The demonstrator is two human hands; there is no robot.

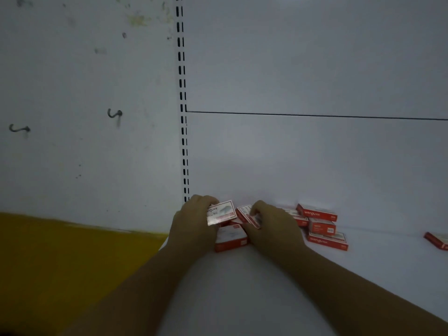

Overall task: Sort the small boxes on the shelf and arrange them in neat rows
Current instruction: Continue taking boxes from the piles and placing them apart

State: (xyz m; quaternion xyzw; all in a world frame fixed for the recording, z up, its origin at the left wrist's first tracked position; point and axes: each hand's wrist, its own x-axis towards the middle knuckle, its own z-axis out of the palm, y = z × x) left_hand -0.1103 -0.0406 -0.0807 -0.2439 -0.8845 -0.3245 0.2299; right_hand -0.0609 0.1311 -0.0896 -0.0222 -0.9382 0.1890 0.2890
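Observation:
Several small red-and-white boxes lie at the back of a white shelf (242,287). My left hand (194,221) holds one box (223,212) tilted up, its printed face toward me. My right hand (271,221) grips another box (247,215) by its edge, angled beside the first. A further box (231,238) lies flat just below both hands. To the right sits a loose cluster of boxes (322,226), some stacked crookedly. One more box (437,240) lies alone at the far right edge.
The shelf's white back panel (315,154) rises behind the boxes. A slotted upright (183,117) marks the shelf's left end. Left of it is a stained wall with two hooks (115,113) and a yellow surface (60,263) below.

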